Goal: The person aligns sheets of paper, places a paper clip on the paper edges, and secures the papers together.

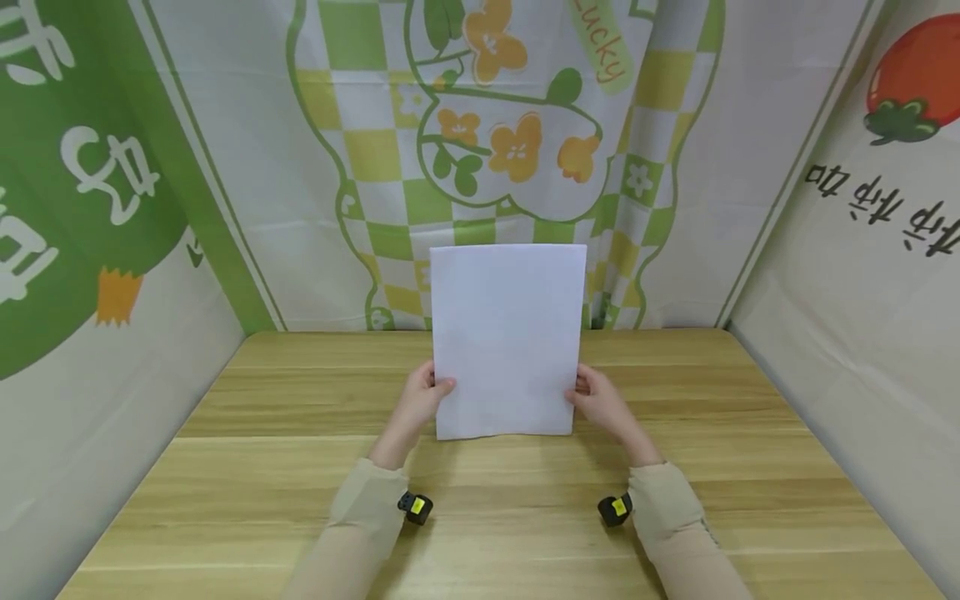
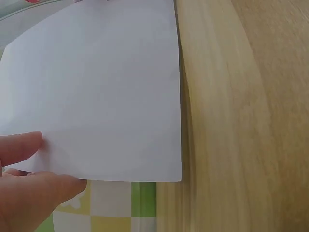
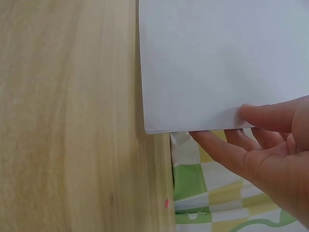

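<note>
A blank white sheet of paper (image 1: 508, 333) is held up in front of the person, its long sides upright and its lower edge near the table. My left hand (image 1: 424, 397) pinches its left side, thumb on the near face and the fingers behind. On the opposite side, my right hand (image 1: 598, 402) grips the paper in the same way. The left wrist view shows the thumb pressing on the paper (image 2: 106, 92) near its edge. In the right wrist view the edge of the paper (image 3: 207, 63) looks slightly layered; whether it is several sheets I cannot tell.
The wooden table (image 1: 225, 483) extends to both sides and toward the person. Behind it hangs a patterned curtain (image 1: 367, 150) with checks and flowers. Printed cloth walls (image 1: 847, 317) enclose the left and right sides. A small black camera (image 1: 417, 507) sits at each wrist.
</note>
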Available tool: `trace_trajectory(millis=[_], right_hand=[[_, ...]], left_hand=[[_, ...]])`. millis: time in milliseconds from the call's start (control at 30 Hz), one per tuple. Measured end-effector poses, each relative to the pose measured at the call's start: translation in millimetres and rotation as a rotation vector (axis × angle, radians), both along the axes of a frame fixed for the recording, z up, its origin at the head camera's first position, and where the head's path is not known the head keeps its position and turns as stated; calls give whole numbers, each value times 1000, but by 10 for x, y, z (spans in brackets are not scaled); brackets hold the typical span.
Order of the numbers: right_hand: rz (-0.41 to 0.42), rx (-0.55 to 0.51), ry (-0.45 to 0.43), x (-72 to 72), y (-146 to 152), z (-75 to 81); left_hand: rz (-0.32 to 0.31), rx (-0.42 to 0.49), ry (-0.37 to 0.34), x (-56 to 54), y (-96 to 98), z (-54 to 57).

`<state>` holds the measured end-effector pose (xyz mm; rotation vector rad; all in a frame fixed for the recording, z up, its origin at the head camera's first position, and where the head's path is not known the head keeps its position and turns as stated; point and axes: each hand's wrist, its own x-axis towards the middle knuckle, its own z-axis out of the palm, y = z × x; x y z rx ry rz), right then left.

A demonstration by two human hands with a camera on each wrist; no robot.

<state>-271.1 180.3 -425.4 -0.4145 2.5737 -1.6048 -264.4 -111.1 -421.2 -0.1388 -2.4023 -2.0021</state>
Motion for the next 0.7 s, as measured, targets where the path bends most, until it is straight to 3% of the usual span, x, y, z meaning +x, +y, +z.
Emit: trace_trajectory(millis=[233, 700], right_hand=[[-24, -28, 24, -12, -12, 31], [4, -54, 7, 9, -8, 24]], left_hand=[[-5, 35, 22, -10, 0, 40], [-23, 49, 14, 15, -5, 46]])
